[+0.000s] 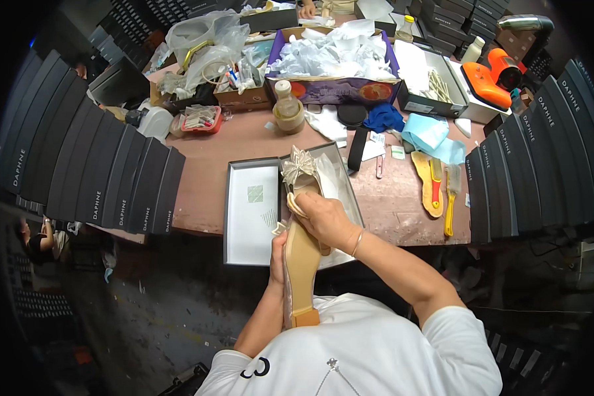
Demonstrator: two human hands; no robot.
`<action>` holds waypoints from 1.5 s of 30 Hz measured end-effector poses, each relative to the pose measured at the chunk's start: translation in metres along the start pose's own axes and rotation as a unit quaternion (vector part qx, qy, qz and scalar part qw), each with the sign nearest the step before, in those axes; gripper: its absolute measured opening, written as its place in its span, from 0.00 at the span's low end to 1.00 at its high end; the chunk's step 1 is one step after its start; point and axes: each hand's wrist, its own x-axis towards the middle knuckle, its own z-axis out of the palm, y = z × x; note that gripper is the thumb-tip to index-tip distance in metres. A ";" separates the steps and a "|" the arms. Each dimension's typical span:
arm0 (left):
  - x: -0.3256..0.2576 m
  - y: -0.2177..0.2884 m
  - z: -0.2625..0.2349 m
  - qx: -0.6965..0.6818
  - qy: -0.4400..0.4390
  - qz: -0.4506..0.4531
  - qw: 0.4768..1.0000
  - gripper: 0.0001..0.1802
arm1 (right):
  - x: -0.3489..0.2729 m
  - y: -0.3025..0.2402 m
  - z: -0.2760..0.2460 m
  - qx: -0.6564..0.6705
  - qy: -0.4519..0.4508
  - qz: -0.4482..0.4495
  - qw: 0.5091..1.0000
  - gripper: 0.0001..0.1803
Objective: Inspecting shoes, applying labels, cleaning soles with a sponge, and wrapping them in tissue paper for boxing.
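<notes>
Sandal [302, 264] crossed the near edge of the desk [198, 171], fingers of the left hand [279, 257] grasping its side, those of the right hand [327, 216] clenched on straps [297, 206]. Likely light and stiff, it suited holding by the sole's [300, 284] edges, sparing softer straps.

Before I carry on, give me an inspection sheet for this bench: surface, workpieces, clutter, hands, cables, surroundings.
Surface: pinkish-brown worktable, marked along its front edge.
Workpieces: held sandal, sole showing; bow-trimmed sandal in the open box.
Clutter: purple carton of crumpled white wrapping, capped bottle, blue cloth, tan insole, yellow brush.
Hands: left hand on the held sandal's side; right hand gripping near its toe end.
Cables: nothing seen clearly.
Surroundings: dark shoebox stacks at left and right; another person's hand beyond the table.
</notes>
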 end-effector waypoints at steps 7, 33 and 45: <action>-0.006 0.001 0.029 0.004 0.109 0.046 0.993 0.30 | 0.011 -0.009 -0.003 0.005 -0.011 -0.021 1.000 0.07; -0.007 0.006 0.030 0.022 0.136 0.052 0.989 0.35 | -0.030 -0.033 -0.016 -0.003 -0.065 -0.190 0.980 0.07; -0.010 0.014 0.021 0.015 0.101 0.071 0.992 0.31 | 0.030 -0.059 0.065 -0.070 0.311 0.021 0.948 0.08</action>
